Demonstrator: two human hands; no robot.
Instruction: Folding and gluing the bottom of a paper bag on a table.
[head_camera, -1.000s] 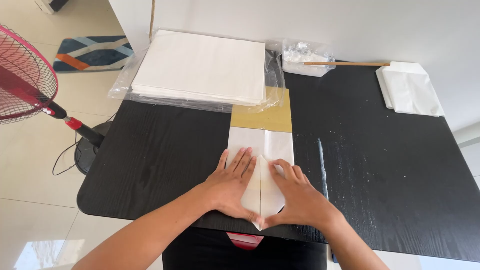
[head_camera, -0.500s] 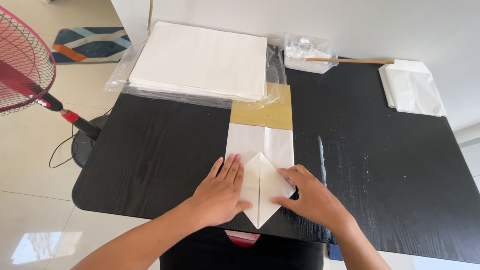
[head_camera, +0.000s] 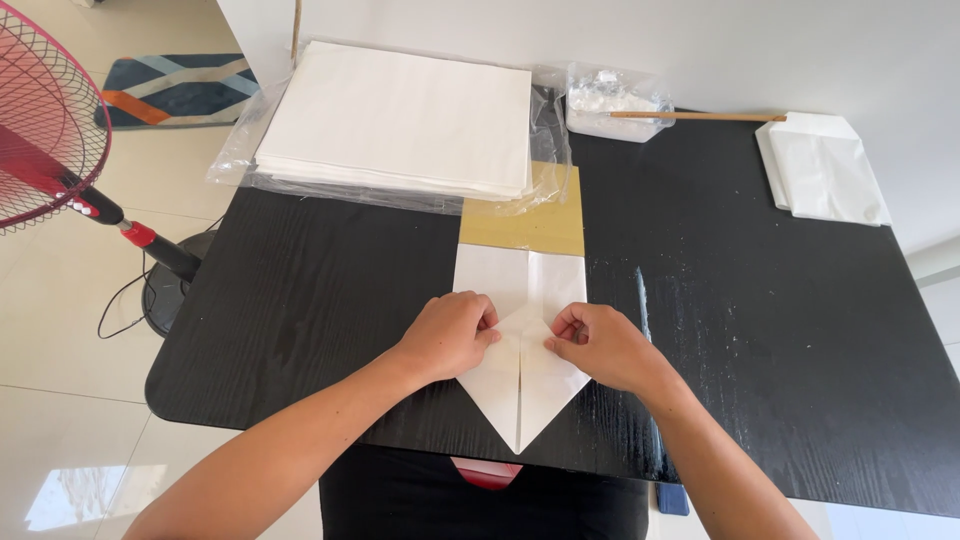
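- I see the white folded paper (head_camera: 520, 385) at lower centre of the frame, flat on the black bench (head_camera: 300, 300), its point toward the near edge.
- My left hand (head_camera: 452, 335) curls its fingers, pinching a paper flap.
- My right hand (head_camera: 598, 345) pinches the opposite flap beside it.
- A paper stack (head_camera: 400, 120) sits upper left.

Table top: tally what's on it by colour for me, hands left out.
White: 4, folded sheet, paper stack, folded pile, tub of white bits
Yellow-brown: 2, board, stick
Total: 6
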